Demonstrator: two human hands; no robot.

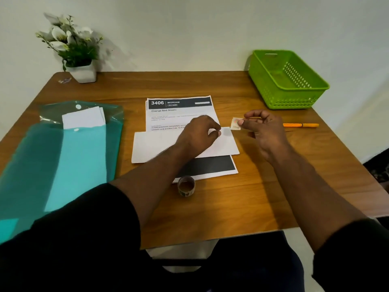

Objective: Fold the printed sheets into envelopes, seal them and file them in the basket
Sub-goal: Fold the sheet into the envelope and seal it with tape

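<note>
A white envelope (151, 147) lies across a printed sheet (179, 114) headed "3406 Bedroom" in the middle of the table. My left hand (200, 135) rests on the envelope, fingertips curled and pressing near its upper right corner. My right hand (263, 128) hovers just right of that corner and pinches a small beige piece of patterned tape (235, 124) between thumb and forefinger. A small roll of tape (186, 186) stands near the sheet's lower edge. The green basket (286, 81) sits at the far right with nothing in it.
A teal plastic folder (63, 148) holding several white envelopes (84, 118) covers the left side. An orange pen (301, 124) lies right of my right hand. A potted white flower (71, 49) stands at the back left, by the wall.
</note>
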